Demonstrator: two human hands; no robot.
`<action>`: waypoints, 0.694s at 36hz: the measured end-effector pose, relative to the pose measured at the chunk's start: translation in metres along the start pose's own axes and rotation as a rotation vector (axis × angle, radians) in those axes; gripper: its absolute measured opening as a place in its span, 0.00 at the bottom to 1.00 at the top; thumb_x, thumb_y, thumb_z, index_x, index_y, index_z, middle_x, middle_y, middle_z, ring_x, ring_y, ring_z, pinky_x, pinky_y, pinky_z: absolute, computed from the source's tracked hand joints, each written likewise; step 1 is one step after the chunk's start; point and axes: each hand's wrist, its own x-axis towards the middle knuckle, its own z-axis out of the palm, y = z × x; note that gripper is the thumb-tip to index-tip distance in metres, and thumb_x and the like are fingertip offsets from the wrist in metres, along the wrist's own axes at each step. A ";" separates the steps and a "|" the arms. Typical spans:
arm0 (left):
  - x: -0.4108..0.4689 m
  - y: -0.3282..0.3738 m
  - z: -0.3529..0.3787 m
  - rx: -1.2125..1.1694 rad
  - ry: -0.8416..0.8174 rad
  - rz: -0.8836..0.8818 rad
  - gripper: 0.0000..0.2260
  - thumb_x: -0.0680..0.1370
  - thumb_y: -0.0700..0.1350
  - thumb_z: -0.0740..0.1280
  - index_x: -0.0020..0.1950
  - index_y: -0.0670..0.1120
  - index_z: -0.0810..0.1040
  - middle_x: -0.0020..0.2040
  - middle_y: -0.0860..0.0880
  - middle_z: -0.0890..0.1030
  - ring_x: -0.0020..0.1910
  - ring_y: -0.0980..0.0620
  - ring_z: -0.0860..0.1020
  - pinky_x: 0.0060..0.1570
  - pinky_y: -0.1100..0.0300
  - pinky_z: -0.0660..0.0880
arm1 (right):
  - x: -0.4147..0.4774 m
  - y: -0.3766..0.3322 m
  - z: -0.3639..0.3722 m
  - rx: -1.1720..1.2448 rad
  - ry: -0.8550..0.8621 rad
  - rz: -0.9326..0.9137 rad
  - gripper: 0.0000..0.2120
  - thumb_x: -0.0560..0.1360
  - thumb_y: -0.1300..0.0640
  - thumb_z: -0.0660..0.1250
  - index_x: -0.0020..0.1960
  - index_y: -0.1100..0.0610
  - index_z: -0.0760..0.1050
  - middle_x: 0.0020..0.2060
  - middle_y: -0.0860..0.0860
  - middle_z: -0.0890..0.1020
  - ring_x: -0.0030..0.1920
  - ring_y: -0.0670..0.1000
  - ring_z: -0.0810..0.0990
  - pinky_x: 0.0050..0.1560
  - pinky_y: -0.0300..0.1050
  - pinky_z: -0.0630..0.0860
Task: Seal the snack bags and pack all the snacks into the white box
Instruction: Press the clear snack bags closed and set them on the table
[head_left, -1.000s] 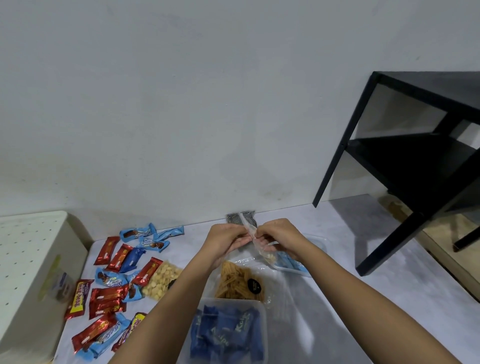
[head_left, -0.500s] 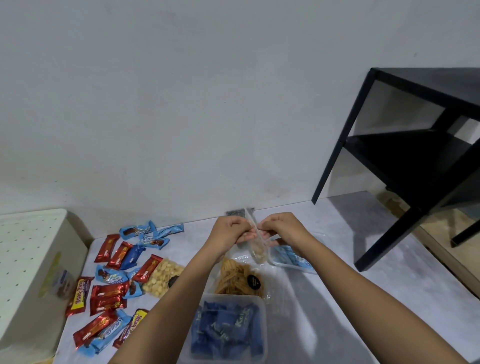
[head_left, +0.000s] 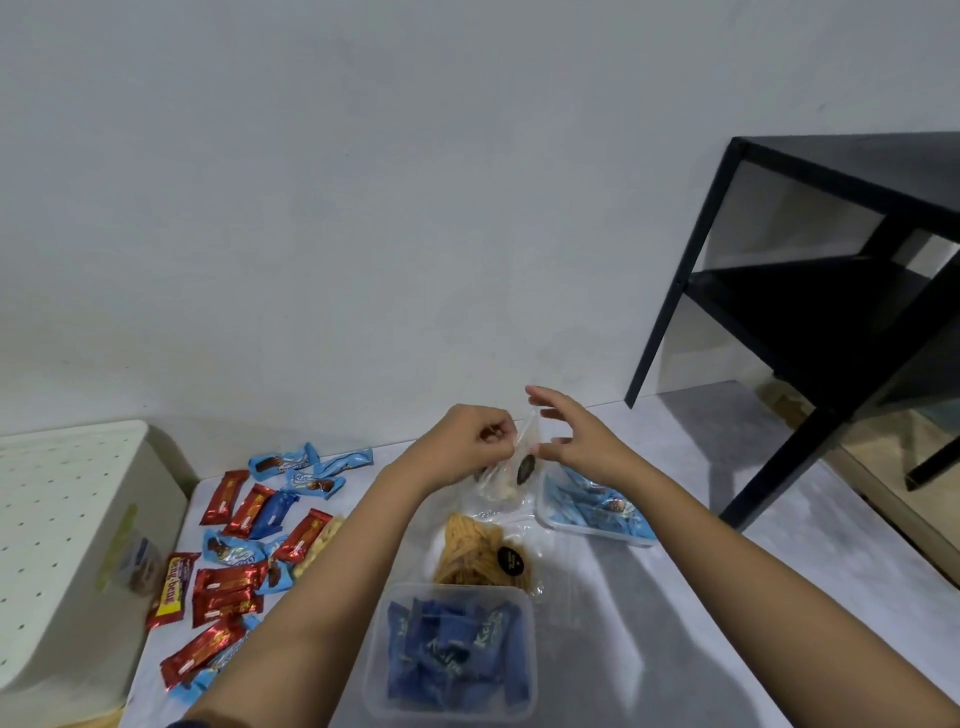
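The right hand (head_left: 576, 441) has let go, fingers spread just beside the clear snack bag (head_left: 501, 480), whose top the left hand (head_left: 467, 447) still pinches. Its seal is probably done; the white box (head_left: 62, 519) stands well left of the fingers.

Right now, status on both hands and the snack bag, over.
Left hand pinching top of clear snack bag. Right hand open beside it. Loose wrapped bars lie between hands and white box.

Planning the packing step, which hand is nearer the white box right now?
Left. The left hand, pinching the small clear bag, is to the right of the white box, past the scattered wrappers; the right hand is farther right, beyond the bag.
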 end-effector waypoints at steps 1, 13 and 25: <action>0.001 0.002 -0.002 0.026 -0.012 0.019 0.05 0.74 0.40 0.64 0.43 0.43 0.79 0.39 0.46 0.80 0.38 0.54 0.74 0.42 0.60 0.72 | 0.001 0.000 0.000 -0.017 -0.004 -0.020 0.29 0.72 0.65 0.69 0.68 0.47 0.67 0.64 0.45 0.71 0.63 0.44 0.69 0.60 0.41 0.69; 0.019 -0.007 0.014 -0.604 0.244 -0.053 0.08 0.76 0.43 0.67 0.54 0.43 0.80 0.50 0.46 0.83 0.49 0.53 0.82 0.45 0.65 0.77 | -0.003 0.019 -0.030 0.350 0.212 0.003 0.06 0.76 0.65 0.64 0.46 0.57 0.79 0.40 0.51 0.83 0.40 0.43 0.83 0.45 0.41 0.78; 0.112 -0.023 0.070 -0.726 0.430 -0.188 0.06 0.75 0.38 0.68 0.50 0.41 0.80 0.47 0.47 0.84 0.46 0.55 0.81 0.42 0.68 0.77 | 0.051 0.071 -0.080 0.273 0.344 0.025 0.07 0.78 0.58 0.62 0.46 0.52 0.79 0.43 0.47 0.82 0.47 0.46 0.80 0.52 0.38 0.76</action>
